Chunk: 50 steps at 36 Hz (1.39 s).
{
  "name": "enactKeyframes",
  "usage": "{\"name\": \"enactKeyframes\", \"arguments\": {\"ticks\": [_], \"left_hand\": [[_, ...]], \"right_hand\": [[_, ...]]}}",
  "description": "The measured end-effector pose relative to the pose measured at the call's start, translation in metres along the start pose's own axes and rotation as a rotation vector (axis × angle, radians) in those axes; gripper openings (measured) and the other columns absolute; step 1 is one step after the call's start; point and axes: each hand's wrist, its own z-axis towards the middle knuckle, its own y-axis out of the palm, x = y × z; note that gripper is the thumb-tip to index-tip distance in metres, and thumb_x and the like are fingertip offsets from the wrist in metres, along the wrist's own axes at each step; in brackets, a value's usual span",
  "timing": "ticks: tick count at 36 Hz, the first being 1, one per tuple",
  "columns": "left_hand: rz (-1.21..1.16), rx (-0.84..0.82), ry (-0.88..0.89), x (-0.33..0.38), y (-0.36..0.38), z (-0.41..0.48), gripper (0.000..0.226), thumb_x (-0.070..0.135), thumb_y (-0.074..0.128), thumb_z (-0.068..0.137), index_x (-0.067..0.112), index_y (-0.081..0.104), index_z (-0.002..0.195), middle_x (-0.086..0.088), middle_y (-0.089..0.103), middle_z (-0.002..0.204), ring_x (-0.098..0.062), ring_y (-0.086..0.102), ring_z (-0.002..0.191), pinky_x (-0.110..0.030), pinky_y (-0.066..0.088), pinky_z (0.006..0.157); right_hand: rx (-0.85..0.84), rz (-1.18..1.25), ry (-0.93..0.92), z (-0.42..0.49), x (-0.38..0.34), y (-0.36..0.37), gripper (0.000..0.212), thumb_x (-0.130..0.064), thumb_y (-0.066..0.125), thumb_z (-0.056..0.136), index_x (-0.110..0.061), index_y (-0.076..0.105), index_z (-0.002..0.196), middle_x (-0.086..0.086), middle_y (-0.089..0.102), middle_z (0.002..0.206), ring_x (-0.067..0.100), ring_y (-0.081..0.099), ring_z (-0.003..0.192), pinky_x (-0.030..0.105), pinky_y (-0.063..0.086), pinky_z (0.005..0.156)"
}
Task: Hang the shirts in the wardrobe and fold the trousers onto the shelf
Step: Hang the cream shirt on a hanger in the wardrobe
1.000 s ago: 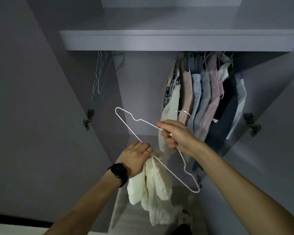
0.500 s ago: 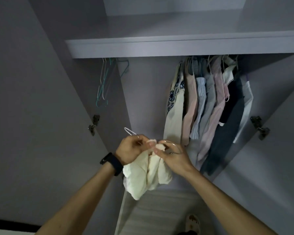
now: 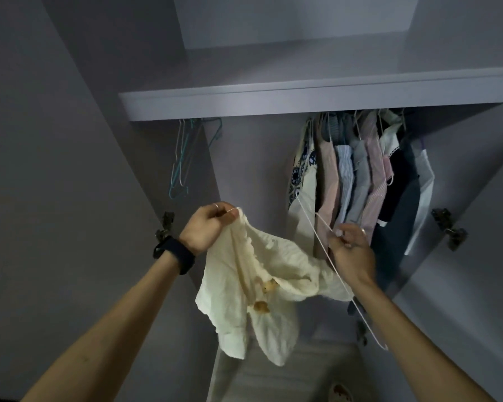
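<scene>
A cream shirt (image 3: 244,288) with brown buttons hangs crumpled between my hands in front of the open wardrobe. My left hand (image 3: 208,226) grips the shirt's upper edge together with one end of a white wire hanger (image 3: 331,265). My right hand (image 3: 350,250) pinches the hanger wire near its neck; the hanger's other arm slants down past my right forearm. Part of the hanger is hidden inside the shirt.
Several shirts (image 3: 360,181) hang on the rail at the wardrobe's right side. A few empty hangers (image 3: 183,158) hang at the left. A wide shelf (image 3: 302,103) runs above the rail. Open doors with hinges (image 3: 447,230) flank both sides.
My hands have moved apart from a close bunch. The shirt has spread out between them, and the hanger wire now shows on the right.
</scene>
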Motion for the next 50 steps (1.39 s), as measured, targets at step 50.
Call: {"name": "enactKeyframes", "arguments": {"ticks": [50], "left_hand": [[-0.09, 0.056, 0.118, 0.129, -0.008, 0.008, 0.013, 0.01, 0.064, 0.093, 0.008, 0.075, 0.087, -0.002, 0.074, 0.083, -0.014, 0.069, 0.08, -0.026, 0.052, 0.084]], "right_hand": [[0.127, 1.086, -0.148, -0.013, -0.165, 0.026, 0.019, -0.009, 0.056, 0.063, -0.003, 0.046, 0.048, -0.003, 0.035, 0.04, 0.01, 0.029, 0.039, 0.02, 0.021, 0.044]]}}
